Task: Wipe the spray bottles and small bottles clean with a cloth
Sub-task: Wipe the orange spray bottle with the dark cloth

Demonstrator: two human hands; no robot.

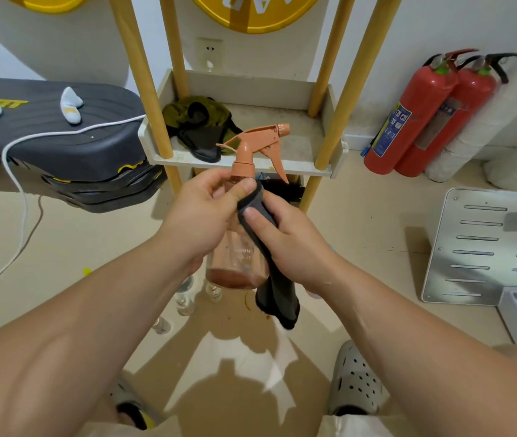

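Bare forearms (77, 326) nearest, grey perforated clog (356, 381) under the right one. Translucent orange plastic spray bottle (238, 263) is held upright in the air, in front of the shelf. Left hand (200, 216) grips its neck. Right hand (295, 244) pinches a dark grey cloth (279, 291) against the bottle's side. Small clear bottles (184, 298) stand on the beige floor (361, 216) beneath. Behind is a white shelf tray on wooden posts (320, 99). Two red fire extinguishers (421, 115) at right.

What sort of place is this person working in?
Probably an indoor storage or utility corner: two red fire extinguishers stand by the wall, a slotted metal panel sits on the floor, and a shelf rack holds crumpled fabric behind the spray bottle and cloth.
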